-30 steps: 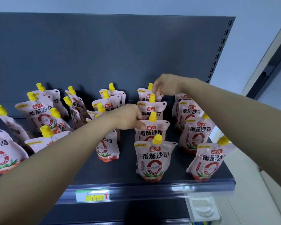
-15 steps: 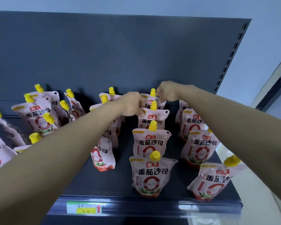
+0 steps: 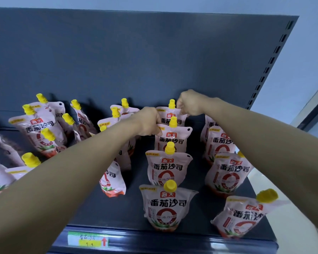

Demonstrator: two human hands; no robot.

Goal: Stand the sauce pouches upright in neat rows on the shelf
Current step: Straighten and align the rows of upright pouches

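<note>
Fingers of the right hand (image 3: 189,104) are curled tight and pinch the upper right corner of the rearmost pouch (image 3: 168,117) in the middle row, just beside its yellow cap. The back of the hand faces the camera. Fingers of the left hand (image 3: 147,121) are likewise curled and grip the upper left corner of the second pouch (image 3: 173,142), which stands directly in front of the rearmost one.

Both forearms are extended, entering from the lower left and right of the view and converging toward the back of the shelf (image 3: 103,211). The left forearm crosses in front of the neighbouring row of pouches.

The middle row continues forward with the third pouch (image 3: 168,167) and the front pouch (image 3: 166,206), both upright and facing forward. The right row (image 3: 228,173) also stands in file, but its nearest pouch tilts at the shelf edge. To the left, the leaning pouches (image 3: 40,131) stand at mixed angles, near the dark back panel (image 3: 136,52). A price label (image 3: 87,239) is fixed to the front rail.
</note>
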